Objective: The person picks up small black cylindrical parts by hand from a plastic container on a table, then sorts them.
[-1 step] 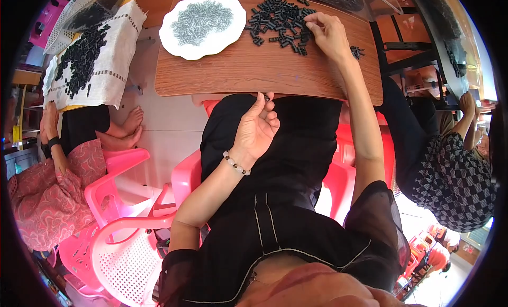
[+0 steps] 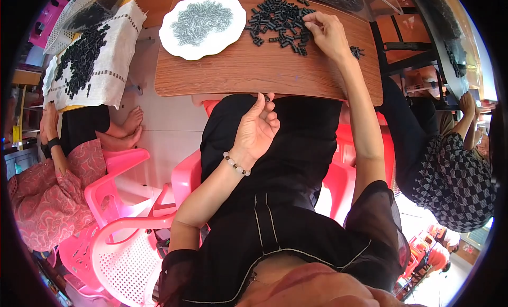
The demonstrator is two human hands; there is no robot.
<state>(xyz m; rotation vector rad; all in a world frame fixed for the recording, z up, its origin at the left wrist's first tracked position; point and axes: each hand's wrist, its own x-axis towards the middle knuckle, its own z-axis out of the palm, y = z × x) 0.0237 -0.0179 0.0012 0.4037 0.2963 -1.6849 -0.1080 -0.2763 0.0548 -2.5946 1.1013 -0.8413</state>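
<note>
My left hand (image 2: 257,126), palm up over my lap near the table's front edge, pinches a small dark piece (image 2: 267,98) between thumb and forefinger. Its other fingers are curled. At the right side of a heap of short black tube-like pieces (image 2: 280,22) is my right hand (image 2: 329,38), its thumb and fingertips brought together. Whatever those fingertips hold is hidden against the dark heap. Left of the heap stands a white scalloped plate (image 2: 181,52) bearing many small clear or silvery pieces (image 2: 203,22). A few black pieces (image 2: 357,52) lie apart, beside my right wrist.
All this rests on a brown wooden table (image 2: 227,77). At far left, a person's hand (image 2: 50,116) is by a cloth-covered table (image 2: 114,58) with more black pieces. Another person in a checkered covering (image 2: 455,174) works at right. Pink plastic chairs (image 2: 127,254) stand close to my left.
</note>
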